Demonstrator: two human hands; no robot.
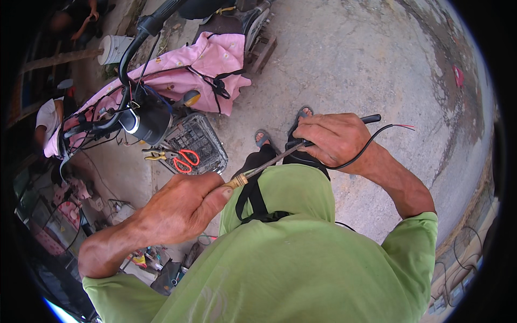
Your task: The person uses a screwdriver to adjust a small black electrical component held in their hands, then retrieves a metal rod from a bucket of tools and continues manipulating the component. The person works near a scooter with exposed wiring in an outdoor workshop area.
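Observation:
My left hand (180,207) is closed round the yellowish handle of a screwdriver (264,167), whose metal shaft points up and to the right. The shaft's tip meets a slim black part (370,118) that my right hand (336,139) grips, its fingers wrapped over the middle. One rounded end of this part sticks out past the knuckles; what kind of part it is I cannot tell. A black cable (362,152) loops below the right hand and ends in thin bare-looking reddish wires.
At the left stands an electric two-wheeler with handlebars (125,64), a pink cover (186,64) and a black basket (207,141). Red-handled scissors (186,161) and yellow-handled pliers (156,154) lie on the basket. A white bucket (114,49) and other people are farther back.

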